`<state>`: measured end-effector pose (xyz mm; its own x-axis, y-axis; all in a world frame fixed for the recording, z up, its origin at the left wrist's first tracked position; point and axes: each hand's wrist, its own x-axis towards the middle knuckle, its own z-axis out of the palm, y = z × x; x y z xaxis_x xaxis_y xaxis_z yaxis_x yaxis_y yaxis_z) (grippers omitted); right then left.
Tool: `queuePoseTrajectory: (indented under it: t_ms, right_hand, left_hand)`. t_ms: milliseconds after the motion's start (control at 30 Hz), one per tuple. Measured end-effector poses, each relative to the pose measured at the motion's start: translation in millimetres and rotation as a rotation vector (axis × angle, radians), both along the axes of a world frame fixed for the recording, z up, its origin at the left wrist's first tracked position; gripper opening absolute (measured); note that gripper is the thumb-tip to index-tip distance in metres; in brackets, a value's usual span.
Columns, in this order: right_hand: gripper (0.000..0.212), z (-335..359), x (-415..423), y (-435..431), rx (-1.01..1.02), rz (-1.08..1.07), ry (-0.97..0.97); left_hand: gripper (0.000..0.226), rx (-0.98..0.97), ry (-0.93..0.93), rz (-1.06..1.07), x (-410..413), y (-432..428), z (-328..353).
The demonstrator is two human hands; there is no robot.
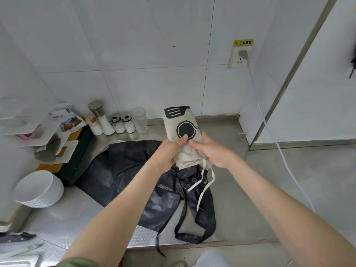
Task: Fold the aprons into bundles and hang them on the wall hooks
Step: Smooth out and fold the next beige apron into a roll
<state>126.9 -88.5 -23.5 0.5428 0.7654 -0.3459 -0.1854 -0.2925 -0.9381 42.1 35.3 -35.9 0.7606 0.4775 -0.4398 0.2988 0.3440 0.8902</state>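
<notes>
Across the middle of the steel counter [240, 189], spread dark and creased: black apron [125, 170], straps looping to the front edge, one dangling over it. By the left edge, stacked white bowls [40, 189]. Above the black apron, held up toward the back edge: cream apron [183, 122], folded into a narrow bundle, printed with a spatula and a pan. Left hand [171, 149] gripping the bundle's lower left side, thumb on the pan print; right hand [213, 151] clasping its lower right. Along the back edge, left of the bundle, salt jars [118, 125] and a clear cup [139, 120]. Below the hands, white ties [200, 193] hanging loose.
</notes>
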Motion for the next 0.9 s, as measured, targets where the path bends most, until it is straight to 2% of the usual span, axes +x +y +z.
queuePoseTrajectory:
  t_ms: [33,67,167,233,300,400,500,567,733,833,900]
  right_hand:
    - [0.087,1,-1,0,-0.009,-0.026,0.010]
    - [0.089,2,-1,-2,-0.002,-0.058,0.021]
    - [0.051,-2,-3,-4,0.017,-0.132,-0.019]
    - [0.034,-5,-4,-4,-0.033,-0.186,-0.190]
    - [0.023,-6,-3,-1,-0.139,-0.205,-0.473]
    - [0.028,2,-5,-1,-0.389,-0.149,-0.886]
    - [0.027,8,-11,-3,-0.537,-0.109,-1.088]
    - [0.026,12,-17,-4,-0.552,-0.069,-1.157]
    - [0.023,10,-27,-4,-0.406,0.077,-1.226]
    - [0.025,7,-26,-6,-0.356,0.099,-1.206]
    - [0.028,5,-21,-9,-0.319,0.088,-1.127]
  left_hand:
    - [0.049,-0.005,0.014,0.053,4,-1,-2]
    - [0.047,-0.042,0.005,0.105,8,-1,-5]
    - [0.048,-0.183,-0.035,0.268,16,3,-11]
    - [0.049,-0.252,-0.056,0.374,19,7,-13]
    - [0.045,-0.298,-0.080,0.438,23,7,-14]
    - [0.042,-0.352,-0.110,0.473,28,2,-17]
    - [0.035,-0.424,-0.137,0.528,35,-3,-20]
    - [0.031,-0.455,-0.131,0.574,39,-5,-20]
    - [0.026,-0.572,-0.135,0.621,40,-6,-19]
    - [0.046,-0.640,-0.170,0.590,41,-4,-21]
    - [0.053,-0.697,-0.197,0.540,41,-2,-23]
